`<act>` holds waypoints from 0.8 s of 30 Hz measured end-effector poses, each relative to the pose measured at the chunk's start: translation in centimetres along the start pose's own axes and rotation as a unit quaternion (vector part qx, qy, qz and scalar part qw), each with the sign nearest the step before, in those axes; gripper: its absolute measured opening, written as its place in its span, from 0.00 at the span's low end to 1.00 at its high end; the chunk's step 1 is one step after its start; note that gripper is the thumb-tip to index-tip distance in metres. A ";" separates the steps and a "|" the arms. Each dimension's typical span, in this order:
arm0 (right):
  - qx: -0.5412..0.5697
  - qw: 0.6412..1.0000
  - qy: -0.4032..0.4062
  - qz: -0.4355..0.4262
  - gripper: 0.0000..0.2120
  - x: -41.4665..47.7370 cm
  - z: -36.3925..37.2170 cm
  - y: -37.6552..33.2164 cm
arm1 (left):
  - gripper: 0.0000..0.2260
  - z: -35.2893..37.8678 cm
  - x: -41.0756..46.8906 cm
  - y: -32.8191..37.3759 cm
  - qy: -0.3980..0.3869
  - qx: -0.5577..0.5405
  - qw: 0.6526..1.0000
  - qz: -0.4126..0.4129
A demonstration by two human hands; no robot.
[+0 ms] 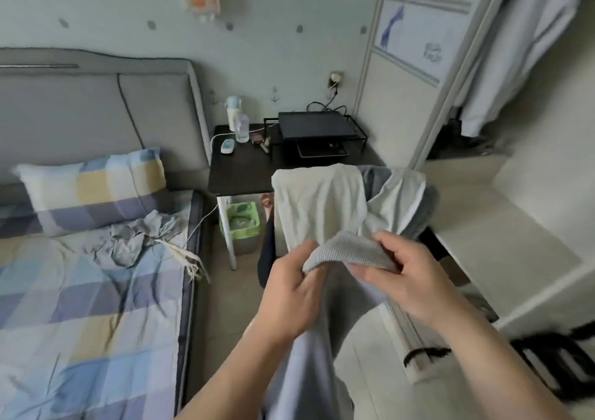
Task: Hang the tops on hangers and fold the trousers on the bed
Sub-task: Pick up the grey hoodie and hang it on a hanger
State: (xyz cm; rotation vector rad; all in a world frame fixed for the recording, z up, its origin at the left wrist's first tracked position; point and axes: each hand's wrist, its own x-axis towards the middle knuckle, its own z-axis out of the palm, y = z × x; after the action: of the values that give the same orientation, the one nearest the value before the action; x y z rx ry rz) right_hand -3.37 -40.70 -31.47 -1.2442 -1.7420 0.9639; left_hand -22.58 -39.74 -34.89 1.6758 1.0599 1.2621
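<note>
Head view: left hand (296,287) and right hand (415,278) both pinch the grey ribbed band (351,252), fingers (388,242) curled round it.

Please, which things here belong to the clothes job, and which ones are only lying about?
Job: pale grey garment with ribbed band, pinched by left hand and right hand; cream cloth garment draped behind it; blue-checked bed.
Lying about: checked pillow; black bedside table; clear plastic bottle; green waste bin.
</note>
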 end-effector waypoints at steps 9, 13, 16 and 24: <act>-0.189 0.981 0.034 0.025 0.24 -0.3 -14.1 4.7 | 0.11 13.2 11.4 3.3 -0.082 -0.088 0.991 0.053; -0.310 0.947 0.040 0.079 0.20 0.1 -17.8 6.1 | 0.11 16.1 15.4 4.0 -0.143 -0.101 0.981 0.083; -0.344 0.923 0.032 0.170 0.18 1.2 -19.1 8.2 | 0.10 18.0 18.9 4.4 -0.186 -0.111 0.970 0.109; -0.393 0.838 0.168 0.339 0.14 3.5 -20.4 11.4 | 0.09 21.4 27.1 4.1 -0.285 -0.123 0.942 0.124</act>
State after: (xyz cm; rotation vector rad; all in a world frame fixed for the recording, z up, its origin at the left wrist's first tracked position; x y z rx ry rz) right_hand 18.51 -31.83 -32.64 -2.5076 -1.4384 0.2857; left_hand 3.30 -18.01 -26.63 1.8503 0.3377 0.9144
